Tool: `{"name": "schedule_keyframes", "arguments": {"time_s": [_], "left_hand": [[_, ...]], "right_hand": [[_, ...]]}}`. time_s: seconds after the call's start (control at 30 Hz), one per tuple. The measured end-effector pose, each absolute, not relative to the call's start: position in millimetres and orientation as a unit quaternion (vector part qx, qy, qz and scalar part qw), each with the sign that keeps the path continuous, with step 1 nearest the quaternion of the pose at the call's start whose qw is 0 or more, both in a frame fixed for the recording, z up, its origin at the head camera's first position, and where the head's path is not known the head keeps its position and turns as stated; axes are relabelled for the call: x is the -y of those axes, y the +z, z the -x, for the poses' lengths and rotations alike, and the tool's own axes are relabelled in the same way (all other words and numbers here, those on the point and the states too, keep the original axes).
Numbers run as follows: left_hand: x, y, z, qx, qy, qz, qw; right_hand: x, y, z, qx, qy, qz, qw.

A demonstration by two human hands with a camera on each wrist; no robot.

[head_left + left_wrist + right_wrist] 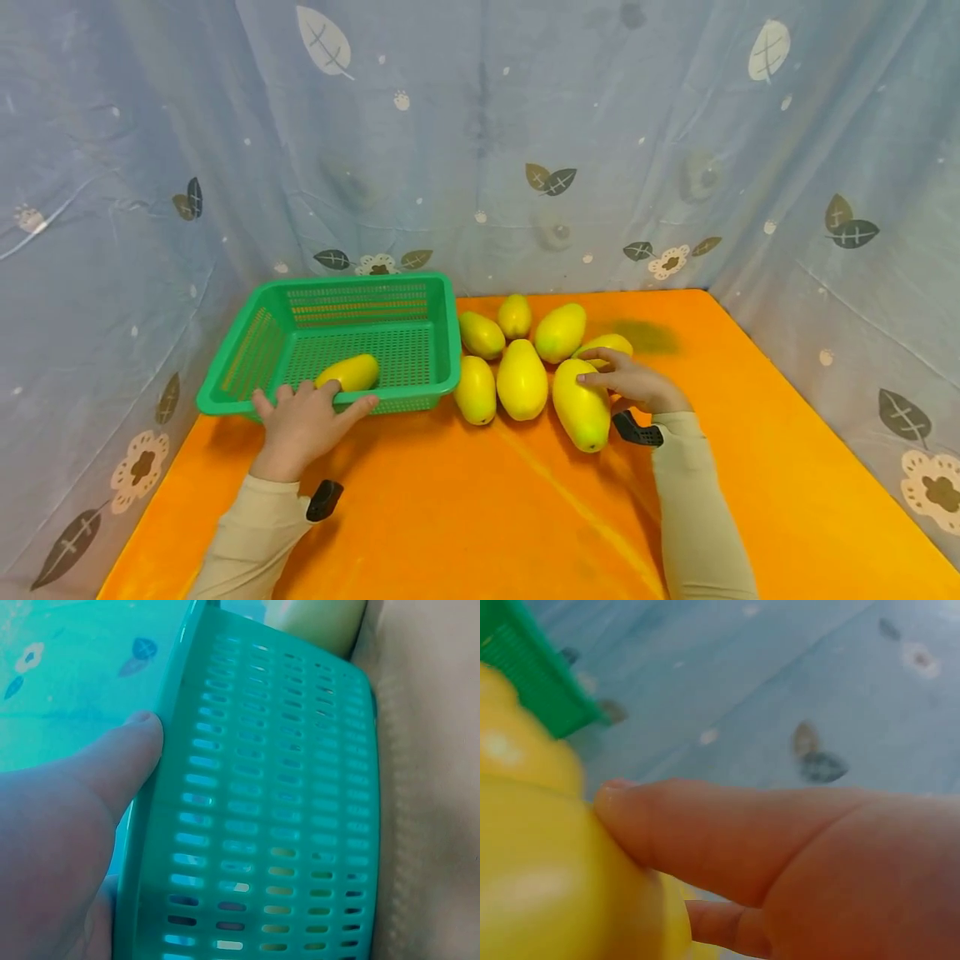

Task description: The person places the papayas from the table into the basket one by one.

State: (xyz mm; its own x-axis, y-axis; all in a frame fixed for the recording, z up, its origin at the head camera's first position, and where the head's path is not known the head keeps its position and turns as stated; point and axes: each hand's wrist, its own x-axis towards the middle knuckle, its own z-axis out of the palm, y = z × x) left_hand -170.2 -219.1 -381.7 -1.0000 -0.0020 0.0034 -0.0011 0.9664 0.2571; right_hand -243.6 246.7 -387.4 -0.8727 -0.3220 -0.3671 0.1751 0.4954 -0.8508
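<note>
My left hand (pixel 298 423) holds the near rim of a green plastic basket (pixel 442 333), fingers over the edge. In the left wrist view, the thumb (pixel 139 750) lies along the slotted basket wall (pixel 262 780). One yellow mango (pixel 358 372) lies inside, just past the fingers. On the right, my right hand (pixel 633 385) grips a large yellow mango (pixel 582 408) from its right side, fingers over its top. The right wrist view shows the thumb (pixel 682 832) against the yellow skin; the hand hides part of another mango (pixel 611 343) behind.
Several more mangoes (pixel 522 382) lie close together between the basket and my right hand. They rest on an orange table cover (pixel 465 517) with a dark patch (pixel 645 336) at the back. Blue patterned curtains (pixel 480 150) hang behind and at both sides.
</note>
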Motion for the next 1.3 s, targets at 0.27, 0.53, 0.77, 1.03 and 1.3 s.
{"name": "schedule_keyframes", "arguments": {"time_s": [0.27,0.53,0.77,1.03,1.3], "left_hand": [[216,-376,182,0.991,-0.130,0.008,0.014],[221,-374,183,0.993,-0.115,-0.004,0.011],[216,-383,176,0.994,-0.109,-0.011,0.011],[210,-389,171,0.993,-0.118,-0.017,0.007],[217,-385,169,0.993,-0.117,-0.020,0.025]], "right_hand": [[-220,-309,248,-0.820,-0.546,0.069,0.155],[-91,-269,278,-0.766,-0.627,0.090,0.106],[0,-330,287,-0.803,-0.569,0.091,0.152],[33,-372,281,-0.826,-0.529,0.070,0.180],[41,-374,274,-0.817,-0.540,0.083,0.185]]}}
